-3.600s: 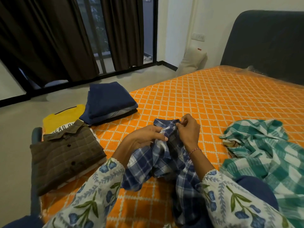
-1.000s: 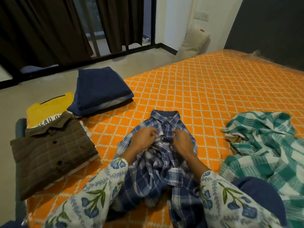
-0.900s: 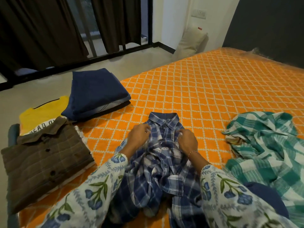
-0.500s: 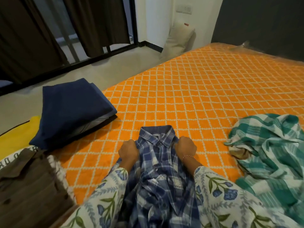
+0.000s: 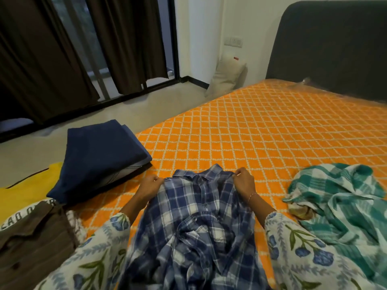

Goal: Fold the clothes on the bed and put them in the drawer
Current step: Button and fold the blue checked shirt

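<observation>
Nearest the camera, two arms in white sleeves [image 5: 303, 254] printed with blue flowers and green leaves reach forward over a bed [image 5: 261, 130] covered in an orange spread with a white lattice pattern. Between the arms lies a blue and white checked shirt [image 5: 196, 222], front side up and buttoned, its lower part rumpled toward the viewer and its collar pointing away. The left hand [image 5: 149, 186] pinches the shirt's left shoulder, fingers curled round the cloth. The right hand [image 5: 244, 182], with a thin bracelet at the wrist, grips the right shoulder beside the collar in the same way. At the near left edge sits a folded brown shirt [image 5: 31, 243], lying on top of a folded yellow shirt [image 5: 25, 189] with white lettering. Just beyond these, on the left side of the bed, is a stack of folded dark blue cloth [image 5: 100, 155]. To the right of the checked shirt, apart from it, a green and white checked garment [image 5: 339, 206] lies crumpled and unfolded. Farther off, a dark headboard [image 5: 330, 45] stands at the far right end of the bed, a pale pillow [image 5: 228, 76] leans against the white wall on the floor, and dark brown curtains [image 5: 52, 49] hang over a black-framed window at the far left.
</observation>
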The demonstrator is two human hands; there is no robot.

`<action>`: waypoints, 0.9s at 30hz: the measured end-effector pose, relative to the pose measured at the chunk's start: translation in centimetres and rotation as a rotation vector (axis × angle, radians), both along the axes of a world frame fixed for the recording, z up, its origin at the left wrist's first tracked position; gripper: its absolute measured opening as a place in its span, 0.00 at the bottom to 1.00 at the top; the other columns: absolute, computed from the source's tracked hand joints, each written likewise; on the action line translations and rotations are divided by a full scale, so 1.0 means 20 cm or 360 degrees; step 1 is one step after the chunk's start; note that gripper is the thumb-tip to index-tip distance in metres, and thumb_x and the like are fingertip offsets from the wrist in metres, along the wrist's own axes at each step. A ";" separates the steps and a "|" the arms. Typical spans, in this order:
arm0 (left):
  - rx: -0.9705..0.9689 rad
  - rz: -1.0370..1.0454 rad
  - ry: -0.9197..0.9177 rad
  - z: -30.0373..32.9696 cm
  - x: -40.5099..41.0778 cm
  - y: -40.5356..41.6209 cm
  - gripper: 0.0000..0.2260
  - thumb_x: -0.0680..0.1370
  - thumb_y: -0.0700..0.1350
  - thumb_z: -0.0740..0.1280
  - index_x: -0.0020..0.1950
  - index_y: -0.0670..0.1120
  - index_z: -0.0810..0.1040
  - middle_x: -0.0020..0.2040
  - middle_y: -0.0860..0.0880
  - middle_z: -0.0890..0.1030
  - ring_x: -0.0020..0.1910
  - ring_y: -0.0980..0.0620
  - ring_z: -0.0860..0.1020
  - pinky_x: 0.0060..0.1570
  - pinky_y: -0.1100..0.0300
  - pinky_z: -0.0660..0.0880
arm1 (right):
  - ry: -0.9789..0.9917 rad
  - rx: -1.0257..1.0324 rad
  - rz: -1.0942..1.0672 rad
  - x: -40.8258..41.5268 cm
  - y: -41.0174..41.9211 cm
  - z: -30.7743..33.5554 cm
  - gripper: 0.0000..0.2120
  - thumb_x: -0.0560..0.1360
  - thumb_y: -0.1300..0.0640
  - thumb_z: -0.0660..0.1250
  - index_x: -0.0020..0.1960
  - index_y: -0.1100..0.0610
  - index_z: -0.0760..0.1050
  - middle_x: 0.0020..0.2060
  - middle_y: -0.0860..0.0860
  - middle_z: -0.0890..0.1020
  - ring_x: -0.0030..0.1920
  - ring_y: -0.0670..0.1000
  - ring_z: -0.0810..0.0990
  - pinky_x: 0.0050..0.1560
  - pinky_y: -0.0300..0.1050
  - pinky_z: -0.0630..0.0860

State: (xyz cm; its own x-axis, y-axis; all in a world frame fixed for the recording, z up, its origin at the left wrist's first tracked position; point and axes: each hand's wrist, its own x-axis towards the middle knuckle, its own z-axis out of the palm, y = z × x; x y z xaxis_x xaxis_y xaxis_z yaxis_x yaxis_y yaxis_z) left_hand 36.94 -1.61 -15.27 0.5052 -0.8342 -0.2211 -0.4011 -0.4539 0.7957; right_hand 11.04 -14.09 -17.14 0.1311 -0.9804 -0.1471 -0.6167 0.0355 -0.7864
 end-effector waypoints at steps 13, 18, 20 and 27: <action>0.0407 -0.0597 -0.0080 0.30 -0.18 0.08 0.36 0.76 0.50 0.70 0.77 0.42 0.54 0.75 0.41 0.62 0.72 0.43 0.64 0.64 0.54 0.67 | -0.0586 -0.0174 0.0966 -0.11 0.09 0.90 0.07 0.73 0.64 0.71 0.38 0.58 0.75 0.38 0.59 0.76 0.40 0.53 0.75 0.41 0.40 0.74; 0.0201 -0.0542 0.0857 0.27 -0.44 -0.07 0.21 0.75 0.49 0.65 0.63 0.38 0.71 0.56 0.43 0.80 0.45 0.54 0.81 0.45 0.61 0.77 | -0.0620 -0.0106 0.1145 -0.15 0.12 1.03 0.06 0.73 0.64 0.71 0.40 0.57 0.76 0.38 0.59 0.73 0.40 0.53 0.73 0.41 0.39 0.73; 0.0229 -0.0581 0.1293 0.32 -0.50 -0.10 0.17 0.80 0.52 0.58 0.57 0.41 0.78 0.44 0.44 0.84 0.35 0.53 0.83 0.34 0.64 0.77 | -0.0655 -0.0077 0.1135 -0.18 0.11 1.07 0.06 0.72 0.65 0.70 0.40 0.57 0.76 0.35 0.56 0.75 0.38 0.51 0.75 0.41 0.39 0.74; 0.0193 -0.0729 0.1047 0.46 -0.24 -0.13 0.20 0.68 0.39 0.74 0.58 0.36 0.77 0.51 0.39 0.82 0.43 0.47 0.83 0.44 0.55 0.81 | -0.0590 -0.0073 0.0873 -0.32 -0.01 1.12 0.06 0.72 0.67 0.70 0.40 0.59 0.75 0.33 0.50 0.80 0.34 0.45 0.79 0.40 0.38 0.75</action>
